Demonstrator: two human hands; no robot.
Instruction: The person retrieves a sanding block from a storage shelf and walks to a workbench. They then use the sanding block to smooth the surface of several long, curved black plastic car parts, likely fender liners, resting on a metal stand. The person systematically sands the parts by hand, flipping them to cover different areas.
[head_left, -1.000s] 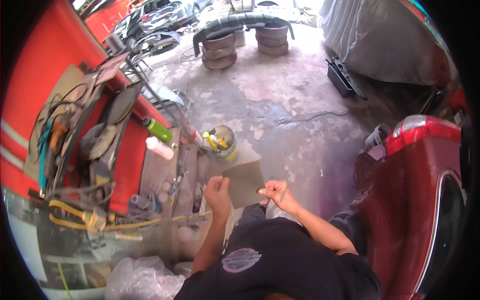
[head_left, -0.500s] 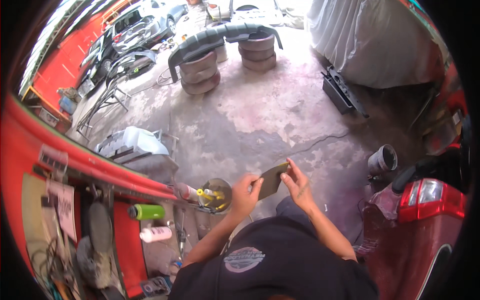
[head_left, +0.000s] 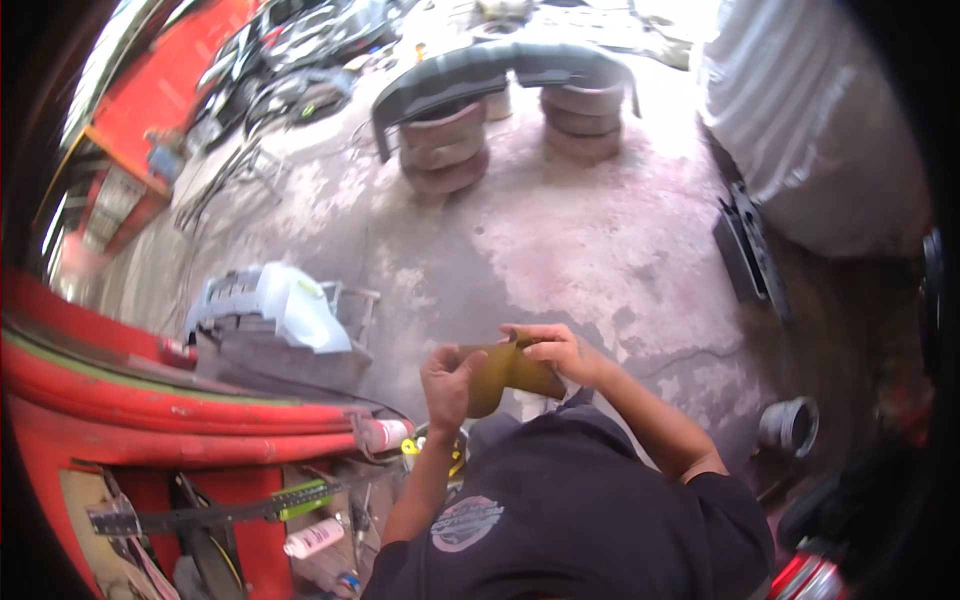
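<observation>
Spanning left hand to right hand, olive-brown sheet, bent between.

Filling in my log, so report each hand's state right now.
Left hand: closed, holding the left side of the bent olive-brown sheet.
Right hand: closed, pinching that sheet near its upper edge.

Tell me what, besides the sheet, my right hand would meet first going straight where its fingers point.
Likely your left hand, holding the bent sheet opposite, though depth is unclear.
</observation>
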